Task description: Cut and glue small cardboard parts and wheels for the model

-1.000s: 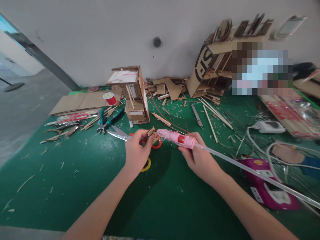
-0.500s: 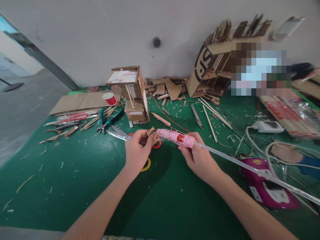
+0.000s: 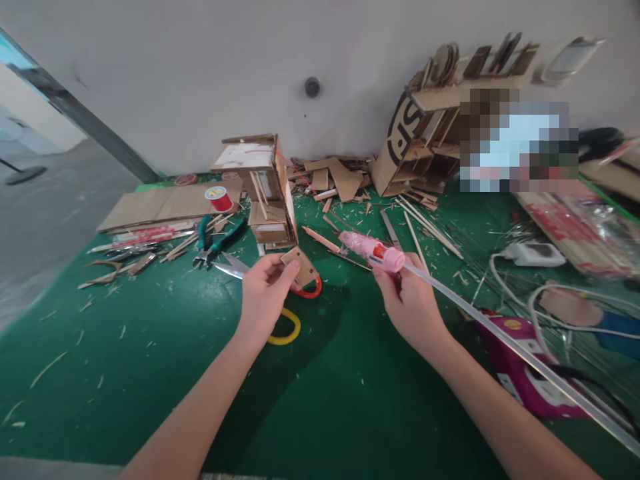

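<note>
Between thumb and fingers, my left hand pinches a small cardboard piece with dark spots on its face. My right hand is wrapped round a pink glue gun, its nozzle pointing left, apart from the cardboard. A long clear glue stick runs out of the gun's back towards the lower right. Scissors with one red and one yellow handle loop lie on the table beneath my left hand, partly hidden by it. Behind them stands a small cardboard structure.
Green-handled pliers, a red thread spool and wooden sticks lie left on the green table. A pencil and cutter lie ahead. Cardboard scraps, a cardboard shelf and a magenta device are around.
The glue gun has moved right and slightly up, away from the cardboard piece. My left hand has shifted a little left and turned the piece so its flat face shows.
</note>
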The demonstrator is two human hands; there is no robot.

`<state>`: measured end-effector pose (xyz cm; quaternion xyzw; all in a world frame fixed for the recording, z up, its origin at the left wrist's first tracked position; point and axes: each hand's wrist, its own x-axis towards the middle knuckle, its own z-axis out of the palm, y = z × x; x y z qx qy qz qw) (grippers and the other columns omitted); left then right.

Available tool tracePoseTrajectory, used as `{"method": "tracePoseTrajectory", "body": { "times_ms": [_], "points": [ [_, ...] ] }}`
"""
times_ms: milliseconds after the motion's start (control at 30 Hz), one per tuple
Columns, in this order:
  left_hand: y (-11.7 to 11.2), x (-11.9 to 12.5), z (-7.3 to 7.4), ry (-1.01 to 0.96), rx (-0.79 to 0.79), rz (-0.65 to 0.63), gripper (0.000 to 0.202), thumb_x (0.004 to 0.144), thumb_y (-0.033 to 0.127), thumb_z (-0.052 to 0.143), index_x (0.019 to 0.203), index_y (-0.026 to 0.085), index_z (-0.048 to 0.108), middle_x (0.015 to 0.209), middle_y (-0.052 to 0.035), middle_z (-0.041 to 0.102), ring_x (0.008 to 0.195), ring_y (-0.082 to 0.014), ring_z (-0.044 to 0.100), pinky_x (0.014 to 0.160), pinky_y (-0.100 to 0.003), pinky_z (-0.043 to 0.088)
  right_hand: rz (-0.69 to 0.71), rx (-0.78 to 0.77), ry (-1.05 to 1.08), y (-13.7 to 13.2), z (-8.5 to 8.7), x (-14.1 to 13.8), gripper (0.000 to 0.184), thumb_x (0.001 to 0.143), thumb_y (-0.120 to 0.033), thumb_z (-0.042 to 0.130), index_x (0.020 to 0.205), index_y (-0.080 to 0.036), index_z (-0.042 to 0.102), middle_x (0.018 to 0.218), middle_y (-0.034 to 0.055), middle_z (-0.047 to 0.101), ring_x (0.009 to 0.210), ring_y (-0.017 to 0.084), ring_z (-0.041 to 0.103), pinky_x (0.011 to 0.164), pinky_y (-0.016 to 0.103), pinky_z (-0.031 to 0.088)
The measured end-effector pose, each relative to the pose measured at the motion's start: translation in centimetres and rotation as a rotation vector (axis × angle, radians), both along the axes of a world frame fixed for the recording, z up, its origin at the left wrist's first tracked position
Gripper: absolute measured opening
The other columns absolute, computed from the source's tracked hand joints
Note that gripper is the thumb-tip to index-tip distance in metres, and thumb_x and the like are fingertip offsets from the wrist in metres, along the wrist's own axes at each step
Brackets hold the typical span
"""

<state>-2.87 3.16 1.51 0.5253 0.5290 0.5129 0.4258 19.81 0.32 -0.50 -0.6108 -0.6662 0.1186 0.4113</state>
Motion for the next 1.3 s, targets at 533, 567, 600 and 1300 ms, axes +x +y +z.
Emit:
{"method": "tracePoseTrajectory", "body": {
  "times_ms": [533,567,600,1300],
  "points": [
    [-0.9,0.3,0.8,-0.094,0.047,-0.177,0.025,0.080,0.032,0.068,0.101,0.021,0.060,0.080,-0.0017,0.072,0.063,-0.0170,0.071,0.064,-0.032,0.062,-0.104,0.039,-0.065,6.0,-1.1,-0.3,0.023,0.091,-0.028,0.047,0.103,-0.013,0.061,0.101,0.0189,0.062,0.092,0.030,0.061,0.084,0.051,0.051],
    [-0.9,0.3,0.9,-0.097,0.037,-0.178,0.024,0.081,0.032,0.067,0.100,0.021,0.060,0.080,-0.0020,0.072,0.063,-0.0176,0.071,0.064,-0.032,0.062,-0.099,0.044,-0.070,6.2,-1.2,-0.2,0.025,0.091,-0.028,0.047,0.105,-0.012,0.060,0.103,0.0198,0.061,0.093,0.031,0.061,0.085,0.051,0.050],
    [-0.9,0.3,1.0,-0.101,0.022,-0.177,0.023,0.081,0.034,0.066,0.098,0.021,0.060,0.080,-0.0025,0.072,0.063,-0.0184,0.071,0.063,-0.033,0.062,-0.094,0.045,-0.079,6.4,-1.3,-0.2,0.026,0.091,-0.028,0.046,0.107,-0.012,0.059,0.105,0.0207,0.060,0.095,0.031,0.061,0.086,0.052,0.050],
    [-0.5,0.7,0.3,-0.175,-0.170,-0.160,0.029,0.084,0.040,0.064,0.098,0.015,0.060,0.083,-0.0077,0.074,0.067,-0.0214,0.074,0.065,-0.034,0.064,0.017,-0.140,-0.454,-1.1,4.1,0.7,0.027,0.092,-0.037,0.050,0.107,-0.017,0.061,0.099,0.0172,0.066,0.096,0.037,0.062,0.078,0.058,0.053]
  ]
}}
